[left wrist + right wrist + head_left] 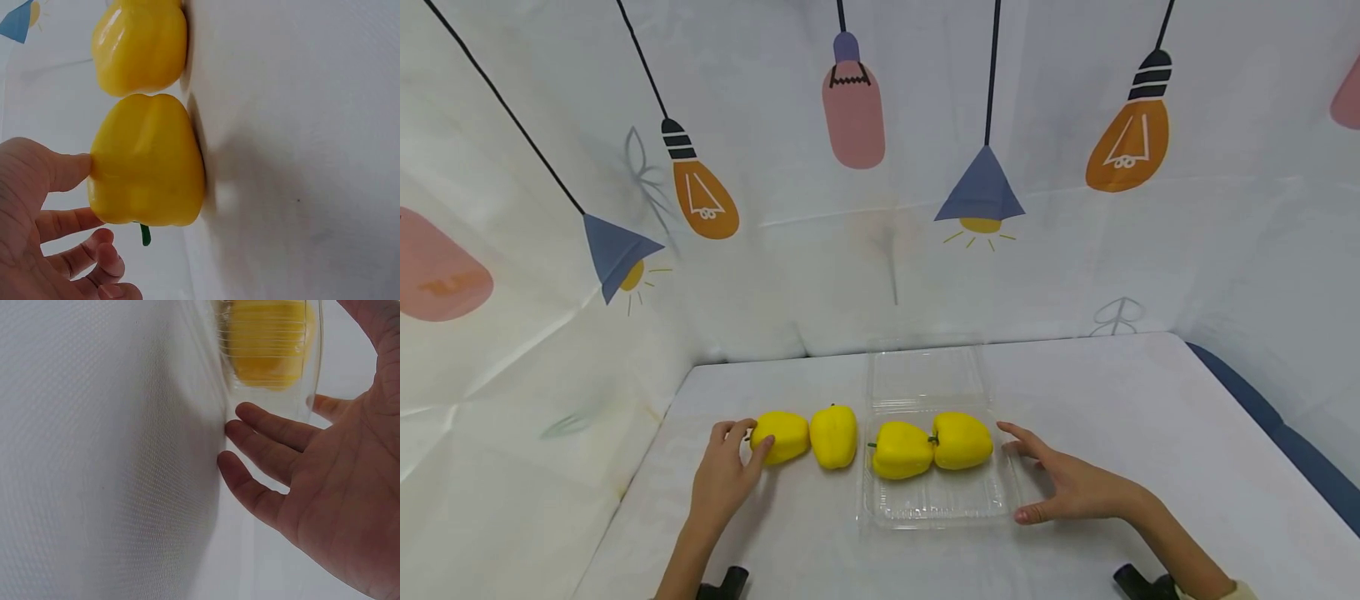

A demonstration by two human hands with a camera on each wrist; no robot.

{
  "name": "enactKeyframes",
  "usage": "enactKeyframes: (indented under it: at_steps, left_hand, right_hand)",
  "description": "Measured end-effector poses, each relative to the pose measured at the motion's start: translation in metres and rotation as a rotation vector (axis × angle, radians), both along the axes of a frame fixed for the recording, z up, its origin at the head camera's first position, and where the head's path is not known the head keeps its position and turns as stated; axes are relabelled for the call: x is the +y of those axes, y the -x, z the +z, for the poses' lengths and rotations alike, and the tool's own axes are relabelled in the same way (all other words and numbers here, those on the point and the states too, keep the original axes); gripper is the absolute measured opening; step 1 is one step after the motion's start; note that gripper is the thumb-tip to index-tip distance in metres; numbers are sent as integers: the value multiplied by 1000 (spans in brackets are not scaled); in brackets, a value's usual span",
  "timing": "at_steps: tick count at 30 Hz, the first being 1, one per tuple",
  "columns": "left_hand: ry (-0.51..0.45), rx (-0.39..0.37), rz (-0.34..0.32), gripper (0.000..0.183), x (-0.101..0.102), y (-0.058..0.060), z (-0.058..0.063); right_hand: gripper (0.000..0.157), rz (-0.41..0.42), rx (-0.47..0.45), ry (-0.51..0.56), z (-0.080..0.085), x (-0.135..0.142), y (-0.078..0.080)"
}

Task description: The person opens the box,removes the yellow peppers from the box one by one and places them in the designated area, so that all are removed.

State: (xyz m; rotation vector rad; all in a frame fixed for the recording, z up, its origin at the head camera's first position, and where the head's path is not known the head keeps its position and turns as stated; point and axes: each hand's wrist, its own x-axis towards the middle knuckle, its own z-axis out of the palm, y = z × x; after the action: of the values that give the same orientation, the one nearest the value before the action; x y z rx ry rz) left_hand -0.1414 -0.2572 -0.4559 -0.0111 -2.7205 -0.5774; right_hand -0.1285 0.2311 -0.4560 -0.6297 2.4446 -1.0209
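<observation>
At the left end of a row of yellow bell peppers, my left hand (727, 471) has its thumb and forefinger against the outermost bell pepper (784, 437). That pepper lies on its side, its green stem toward the hand in the left wrist view (145, 234). Just right of it is another bell pepper (833, 437) on the table. Two more, a left bell pepper (901, 451) and a right bell pepper (962, 440), lie inside a clear plastic clamshell box (936, 507) with its lid raised behind. My right hand (1067, 485) is spread at the box's right side, fingers extended, holding nothing.
A white-covered table (805, 542) carries everything. Behind it hangs a white cloth (775, 283) printed with lamps and bulbs. A dark blue object (1262, 408) shows beyond the table's right edge.
</observation>
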Motion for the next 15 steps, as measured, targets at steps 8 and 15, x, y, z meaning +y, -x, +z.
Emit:
enactKeyframes:
  at_steps: [8,15]
  left_hand:
    - [-3,-60,-11,41,3,2,6]
    - [-40,-156,-18,42,6,4,11]
  right_hand:
    - [106,7,7,1,-1,0,0]
    - [105,6,13,-3,0,0,0]
